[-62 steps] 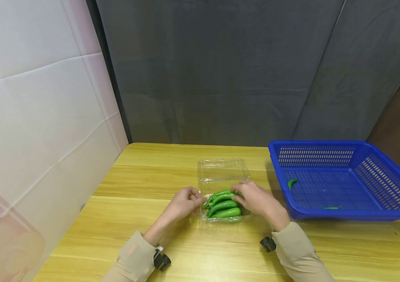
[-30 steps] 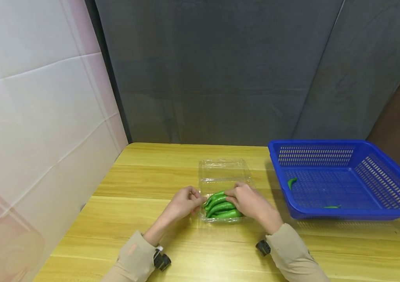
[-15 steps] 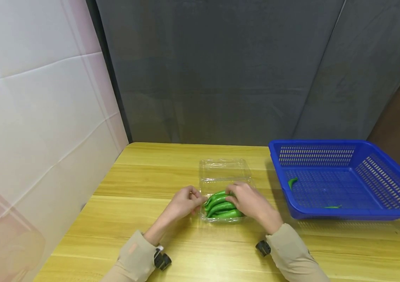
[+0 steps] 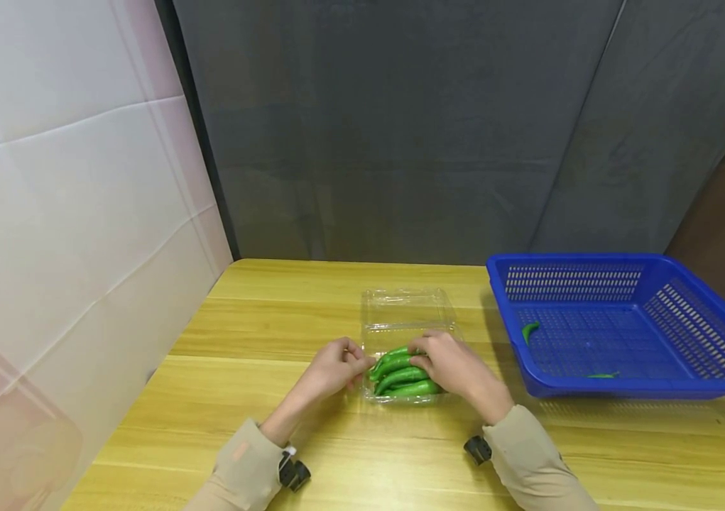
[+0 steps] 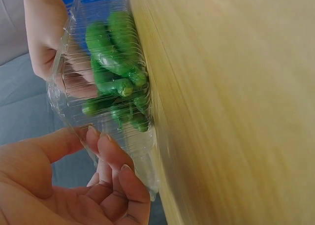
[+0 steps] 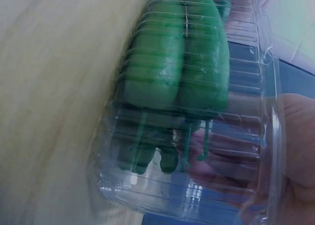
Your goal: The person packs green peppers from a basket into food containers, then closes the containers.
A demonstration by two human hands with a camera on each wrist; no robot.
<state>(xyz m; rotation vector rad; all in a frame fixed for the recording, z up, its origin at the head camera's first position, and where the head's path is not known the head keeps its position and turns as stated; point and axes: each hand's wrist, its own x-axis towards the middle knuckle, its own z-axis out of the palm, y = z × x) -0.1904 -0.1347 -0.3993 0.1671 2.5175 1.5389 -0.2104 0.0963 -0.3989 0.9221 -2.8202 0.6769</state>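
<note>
Looking forward and down over the table [image 4: 273, 312] in the head view, far enough back to fit clear box [image 4: 409, 308] and blue basket [image 4: 592, 386]. Lower and closer in the left wrist view, tipped sideways at the box's side, sharing the green peppers [image 4: 408, 375] and a bit of basket with the head shot. Closest of all in the right wrist view, also sideways, peering into that same box, probably from the opposite side, but pretty murky.
</note>
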